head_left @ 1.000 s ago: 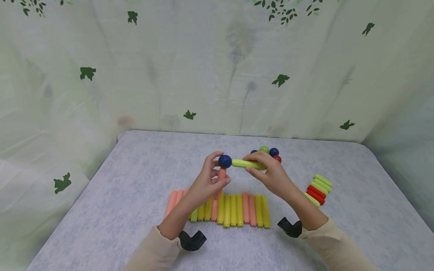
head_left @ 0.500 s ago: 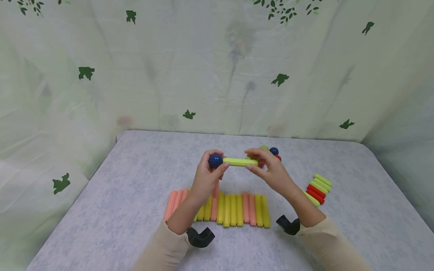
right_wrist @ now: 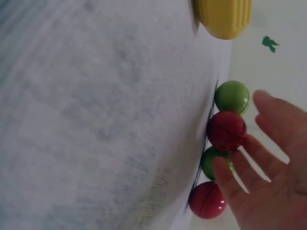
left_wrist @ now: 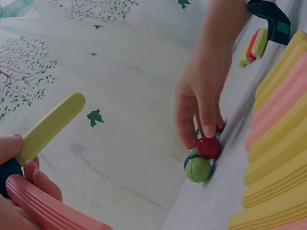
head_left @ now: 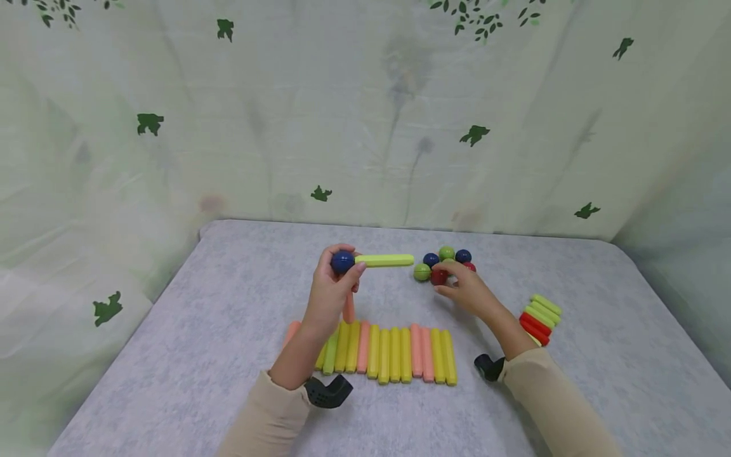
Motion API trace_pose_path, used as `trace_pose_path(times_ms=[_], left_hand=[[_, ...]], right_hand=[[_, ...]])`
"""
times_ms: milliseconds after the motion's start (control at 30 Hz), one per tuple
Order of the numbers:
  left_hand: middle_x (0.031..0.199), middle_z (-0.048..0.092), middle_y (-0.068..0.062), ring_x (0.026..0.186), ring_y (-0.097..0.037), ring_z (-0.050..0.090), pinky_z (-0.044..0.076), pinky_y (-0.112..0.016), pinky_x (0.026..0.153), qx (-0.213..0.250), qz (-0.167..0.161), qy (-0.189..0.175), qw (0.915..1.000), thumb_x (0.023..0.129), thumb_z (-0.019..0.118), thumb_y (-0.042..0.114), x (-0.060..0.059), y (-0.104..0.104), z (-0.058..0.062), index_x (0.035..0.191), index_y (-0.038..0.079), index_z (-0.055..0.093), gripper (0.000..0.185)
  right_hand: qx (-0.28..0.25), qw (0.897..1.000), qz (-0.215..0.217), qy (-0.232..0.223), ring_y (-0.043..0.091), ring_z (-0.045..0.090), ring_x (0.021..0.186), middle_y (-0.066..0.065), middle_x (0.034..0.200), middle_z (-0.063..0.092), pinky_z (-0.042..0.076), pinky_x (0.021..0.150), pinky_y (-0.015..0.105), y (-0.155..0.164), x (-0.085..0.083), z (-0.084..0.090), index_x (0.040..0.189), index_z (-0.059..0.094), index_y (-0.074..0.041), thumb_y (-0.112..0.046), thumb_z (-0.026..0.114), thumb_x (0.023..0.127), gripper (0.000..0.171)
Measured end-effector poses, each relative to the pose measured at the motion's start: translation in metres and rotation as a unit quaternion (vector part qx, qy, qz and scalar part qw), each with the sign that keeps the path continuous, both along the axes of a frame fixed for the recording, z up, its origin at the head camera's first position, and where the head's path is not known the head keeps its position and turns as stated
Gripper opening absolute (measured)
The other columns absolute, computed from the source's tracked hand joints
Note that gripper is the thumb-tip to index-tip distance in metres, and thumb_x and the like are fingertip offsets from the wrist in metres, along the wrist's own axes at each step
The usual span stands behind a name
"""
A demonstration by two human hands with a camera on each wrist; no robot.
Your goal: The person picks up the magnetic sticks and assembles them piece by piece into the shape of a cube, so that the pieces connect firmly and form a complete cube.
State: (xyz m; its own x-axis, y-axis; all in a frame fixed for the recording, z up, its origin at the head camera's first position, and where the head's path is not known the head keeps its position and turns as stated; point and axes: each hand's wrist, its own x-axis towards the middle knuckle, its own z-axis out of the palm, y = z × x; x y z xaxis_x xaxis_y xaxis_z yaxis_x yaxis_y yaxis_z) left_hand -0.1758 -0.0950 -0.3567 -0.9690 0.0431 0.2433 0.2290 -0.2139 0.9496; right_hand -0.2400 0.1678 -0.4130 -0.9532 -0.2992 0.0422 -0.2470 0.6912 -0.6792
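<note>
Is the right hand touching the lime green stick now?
Apart. The head view shows the right hand down at the balls, with bare cloth between it and the lime green stick.

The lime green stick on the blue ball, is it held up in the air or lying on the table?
In the air: the lime green stick juts sideways from the blue ball gripped by the left hand.

Staged recording booth, leaf-print curtain (head_left: 365, 114) enclosing a grey-clothed table (head_left: 171, 355), toy sticks (head_left: 394, 352) laid out
</note>
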Motion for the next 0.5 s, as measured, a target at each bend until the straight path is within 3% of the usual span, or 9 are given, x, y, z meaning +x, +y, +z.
trace_pose_path(times_ms=[167,300,400,500], left_hand=[[0.107,0.048,-0.009,0.062,-0.013,0.042,0.04,-0.02,0.058,0.001,0.001,0.002,1.0,0.087,0.059,0.011,-0.001,-0.001,-0.002,0.118,0.004,0.041,0.036],[0.107,0.048,-0.01,0.063,-0.014,0.042,0.041,-0.02,0.058,-0.003,-0.001,0.003,1.0,0.087,0.059,0.011,-0.001,-0.001,-0.002,0.117,0.006,0.041,0.035],[0.108,0.048,-0.01,0.063,-0.014,0.042,0.041,-0.021,0.058,-0.007,-0.003,0.0,1.0,0.088,0.058,0.01,-0.001,-0.002,-0.001,0.118,0.006,0.041,0.034],[0.108,0.048,-0.01,0.063,-0.015,0.042,0.041,-0.021,0.059,-0.009,-0.003,-0.003,1.0,0.088,0.058,0.009,0.0,-0.002,-0.001,0.118,0.006,0.041,0.035]], right_hand=[[0.043,0.999,-0.006,-0.005,0.027,0.05,0.1,0.012,0.113,0.053,0.044,0.085,0.043,-0.001,-0.005,-0.006,0.118,0.055,-0.005,-0.009,0.067,0.081,0.039],[0.045,0.998,-0.026,-0.026,0.025,0.052,0.095,0.009,0.107,0.056,0.047,0.08,0.038,-0.002,-0.005,-0.005,0.118,0.055,-0.007,-0.011,0.067,0.081,0.039],[0.006,0.999,-0.039,-0.02,0.025,0.053,0.093,0.009,0.106,0.056,0.048,0.077,0.036,-0.002,-0.001,0.0,0.119,0.054,-0.007,-0.013,0.066,0.082,0.039],[-0.074,0.996,-0.041,0.0,0.024,0.054,0.094,0.01,0.109,0.055,0.048,0.077,0.036,-0.002,0.007,0.013,0.121,0.051,-0.006,-0.017,0.065,0.084,0.042]])
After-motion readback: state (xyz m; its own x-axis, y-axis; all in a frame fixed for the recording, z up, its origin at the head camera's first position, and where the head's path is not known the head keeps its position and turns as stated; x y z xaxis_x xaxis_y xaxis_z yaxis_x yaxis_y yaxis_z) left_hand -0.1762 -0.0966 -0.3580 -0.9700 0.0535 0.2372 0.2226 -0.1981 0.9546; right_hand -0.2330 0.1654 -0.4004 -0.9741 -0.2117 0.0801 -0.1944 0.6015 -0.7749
